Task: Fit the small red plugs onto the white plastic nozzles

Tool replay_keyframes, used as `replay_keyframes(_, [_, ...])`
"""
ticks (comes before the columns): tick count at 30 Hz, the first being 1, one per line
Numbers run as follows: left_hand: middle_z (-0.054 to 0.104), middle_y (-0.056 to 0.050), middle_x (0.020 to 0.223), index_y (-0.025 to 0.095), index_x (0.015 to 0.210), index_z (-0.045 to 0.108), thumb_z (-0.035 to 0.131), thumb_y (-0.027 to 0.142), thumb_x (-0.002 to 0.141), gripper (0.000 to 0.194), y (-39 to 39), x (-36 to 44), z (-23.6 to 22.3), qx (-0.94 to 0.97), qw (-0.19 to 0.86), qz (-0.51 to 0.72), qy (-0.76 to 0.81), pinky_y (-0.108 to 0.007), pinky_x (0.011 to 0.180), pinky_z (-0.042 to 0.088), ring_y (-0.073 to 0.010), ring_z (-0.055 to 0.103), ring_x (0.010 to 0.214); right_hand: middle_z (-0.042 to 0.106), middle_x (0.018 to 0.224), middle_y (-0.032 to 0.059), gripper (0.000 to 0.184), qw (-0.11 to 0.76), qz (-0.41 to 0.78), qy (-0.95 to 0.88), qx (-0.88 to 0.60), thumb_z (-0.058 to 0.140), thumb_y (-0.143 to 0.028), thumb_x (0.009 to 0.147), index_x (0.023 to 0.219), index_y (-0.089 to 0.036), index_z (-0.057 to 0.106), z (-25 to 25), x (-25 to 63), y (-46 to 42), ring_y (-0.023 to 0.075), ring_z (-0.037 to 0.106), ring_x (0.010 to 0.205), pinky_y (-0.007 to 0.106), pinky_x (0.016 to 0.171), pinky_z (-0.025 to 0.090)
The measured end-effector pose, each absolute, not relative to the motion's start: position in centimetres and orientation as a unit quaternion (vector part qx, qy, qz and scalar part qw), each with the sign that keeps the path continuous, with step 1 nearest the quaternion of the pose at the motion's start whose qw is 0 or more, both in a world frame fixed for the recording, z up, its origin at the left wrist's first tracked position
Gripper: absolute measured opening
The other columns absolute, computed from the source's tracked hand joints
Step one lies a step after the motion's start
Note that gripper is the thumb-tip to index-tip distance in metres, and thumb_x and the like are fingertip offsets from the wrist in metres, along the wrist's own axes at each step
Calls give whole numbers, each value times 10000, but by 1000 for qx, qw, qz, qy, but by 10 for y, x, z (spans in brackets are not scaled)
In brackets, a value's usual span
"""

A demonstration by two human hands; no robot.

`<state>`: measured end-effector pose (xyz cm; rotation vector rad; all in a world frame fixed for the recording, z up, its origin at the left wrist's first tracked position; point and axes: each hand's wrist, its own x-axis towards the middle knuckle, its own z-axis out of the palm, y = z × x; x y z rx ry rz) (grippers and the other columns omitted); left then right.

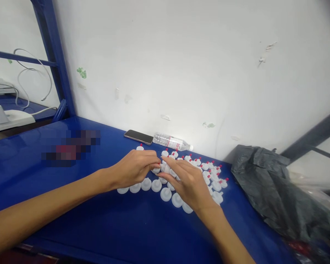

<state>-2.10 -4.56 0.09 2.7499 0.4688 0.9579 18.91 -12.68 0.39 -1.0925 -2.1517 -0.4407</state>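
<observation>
Several round white plastic nozzle lids [165,194] lie bunched on the blue table under and around my hands. Many at the back and right carry small red tip caps [227,179]; those along the front have bare white nozzles. My left hand [139,165] is closed in a pinch at the group's left side, a bit of red showing at its fingertips. Facing it, my right hand [188,179] curves its thumb and fingers around a white nozzle lid [165,168]. The two hands' fingertips nearly meet there, partly hiding the pieces behind.
A phone [139,136] and a clear plastic bottle [172,141] lie along the wall. At right, a dark plastic bag [264,187] covers the table's side. A blurred-out patch [71,148] sits at left. A blue metal post [53,55] stands at the back left, cables beyond it.
</observation>
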Motion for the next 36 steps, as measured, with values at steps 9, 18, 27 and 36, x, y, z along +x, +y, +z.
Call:
replay_keyframes(9, [760,-41,1038,205,1063,717,423,330,1051,319,-23,-30,12,934,74,241,255,-290,796,469,-193,690,940,762,1151,52,209,256,-164,-809,-503,524,-295,1006,1142,-262,680,16,203,-121,249,717,1058,423,943,567])
replay_keyframes(18, [770,-44,826,269,1054,751,518,284,980,245,10,-45,-13,944,26,133,300,-288,655,449,-217,709,751,707,1100,69,174,236,-148,-743,-609,591,-372,943,968,-252,715,29,260,-118,260,651,1049,434,937,506])
replay_keyframes(27, [799,-33,969,290,1073,760,514,278,995,258,9,-43,-16,949,65,127,281,-271,706,458,-211,735,856,762,777,14,191,86,-17,-717,-692,634,-394,902,864,-243,745,37,266,-121,197,683,723,319,687,455])
replay_keyframes(36, [772,-28,848,274,1026,740,563,288,967,187,13,-42,-20,945,66,135,290,-283,653,429,-215,704,760,799,771,4,180,93,50,-722,-684,645,-385,889,846,-277,782,32,269,-123,201,729,742,293,659,470])
